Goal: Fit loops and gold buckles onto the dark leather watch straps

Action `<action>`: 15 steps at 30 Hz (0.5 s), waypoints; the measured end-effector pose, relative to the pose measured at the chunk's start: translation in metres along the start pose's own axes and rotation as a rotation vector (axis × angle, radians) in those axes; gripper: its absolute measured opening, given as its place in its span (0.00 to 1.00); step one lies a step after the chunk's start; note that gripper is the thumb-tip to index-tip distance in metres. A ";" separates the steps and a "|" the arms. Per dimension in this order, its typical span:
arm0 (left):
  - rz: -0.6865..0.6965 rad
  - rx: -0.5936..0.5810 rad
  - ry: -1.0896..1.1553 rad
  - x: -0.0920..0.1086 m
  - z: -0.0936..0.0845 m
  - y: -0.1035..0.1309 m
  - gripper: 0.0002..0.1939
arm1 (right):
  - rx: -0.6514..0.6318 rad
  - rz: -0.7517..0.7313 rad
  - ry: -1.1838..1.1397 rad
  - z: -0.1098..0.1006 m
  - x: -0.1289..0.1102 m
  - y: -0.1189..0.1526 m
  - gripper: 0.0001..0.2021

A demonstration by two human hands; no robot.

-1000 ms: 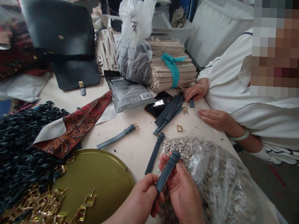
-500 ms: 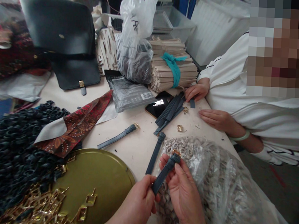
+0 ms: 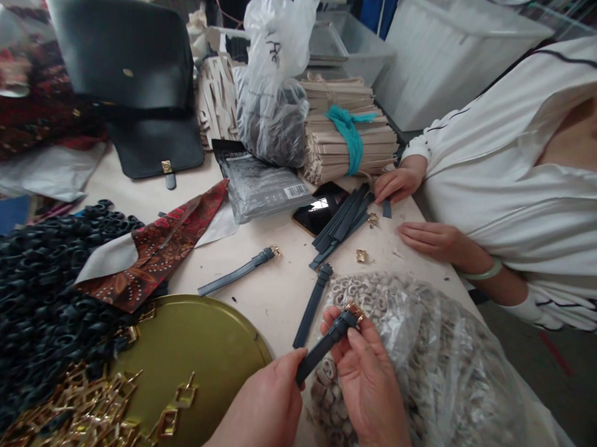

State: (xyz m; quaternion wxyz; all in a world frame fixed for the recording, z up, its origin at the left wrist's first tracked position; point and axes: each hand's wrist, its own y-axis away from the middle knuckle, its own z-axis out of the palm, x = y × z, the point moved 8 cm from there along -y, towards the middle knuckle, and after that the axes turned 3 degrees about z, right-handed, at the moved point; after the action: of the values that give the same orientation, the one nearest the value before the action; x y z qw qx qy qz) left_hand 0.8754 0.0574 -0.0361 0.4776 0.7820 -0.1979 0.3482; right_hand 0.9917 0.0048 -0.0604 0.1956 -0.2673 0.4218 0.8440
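Between both hands I hold a dark blue-grey buckle strap (image 3: 325, 345), tilted with its gold buckle at the upper end. My left hand (image 3: 266, 402) is closed on the strap's plain lower end. The fingers and thumb of my right hand (image 3: 370, 381) grip it near the loop and buckle. Just beyond my hands lies a second strap (image 3: 313, 305). A third strap with a gold buckle (image 3: 240, 272) rests farther left on the table. Under my right hand spreads a clear plastic bag (image 3: 421, 363) full of small beige loops.
An olive round tray (image 3: 206, 352) with gold buckles (image 3: 83, 406) and a heap of dark loops (image 3: 29, 303) are at left. Loose straps (image 3: 346, 219) lie beside a phone (image 3: 319, 208). A co-worker's hands (image 3: 428, 240) rest at the right edge. A black bag (image 3: 122, 54) stands behind.
The held strap has tilted a little flatter, and my left hand has turned slightly around its lower end. The whole view has shifted slightly; the things on the table stay in place.
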 end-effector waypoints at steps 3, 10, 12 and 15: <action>-0.060 -0.077 0.278 -0.007 0.011 0.001 0.15 | 0.013 -0.003 0.023 -0.001 0.001 0.000 0.09; -0.252 -0.166 0.709 -0.018 0.024 0.002 0.10 | 0.020 0.000 0.043 0.000 0.001 0.001 0.10; -0.250 -0.153 0.674 -0.021 0.022 0.002 0.09 | 0.021 -0.010 0.032 -0.001 0.001 0.000 0.10; -0.130 -0.088 0.461 -0.020 0.011 0.001 0.11 | 0.049 -0.033 0.013 -0.004 -0.001 -0.002 0.08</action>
State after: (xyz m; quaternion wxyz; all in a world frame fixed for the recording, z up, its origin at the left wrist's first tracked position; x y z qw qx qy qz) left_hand 0.8648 0.0461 -0.0536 0.5653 0.6714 -0.0479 0.4768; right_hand 0.9942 0.0021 -0.0632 0.2130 -0.2749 0.4390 0.8285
